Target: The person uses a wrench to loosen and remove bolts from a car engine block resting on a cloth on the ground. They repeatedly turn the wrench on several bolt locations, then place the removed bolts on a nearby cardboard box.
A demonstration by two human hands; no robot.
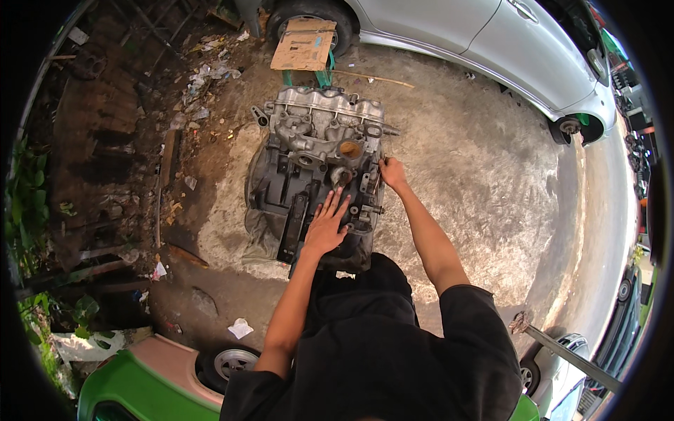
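A greasy car engine [279,191] stands in front of me, its silver head and manifold [298,130] toward the far side. My left hand [326,226] lies on the dark block with fingers stretched and spread, the fingertips by a round metal part [342,176]. At the engine's right side my right hand [392,172] is closed, its fingers curled against the edge. What it grips there, if anything, is hidden. A long black bracket [293,228] runs along the block left of my left hand.
Beyond the engine, cardboard [305,43] with small items lies on a green stool [324,77]. A silver car [449,35] stands behind it. Litter [203,81] and scrap wood lie to the left. A green car [140,389] is near me at lower left.
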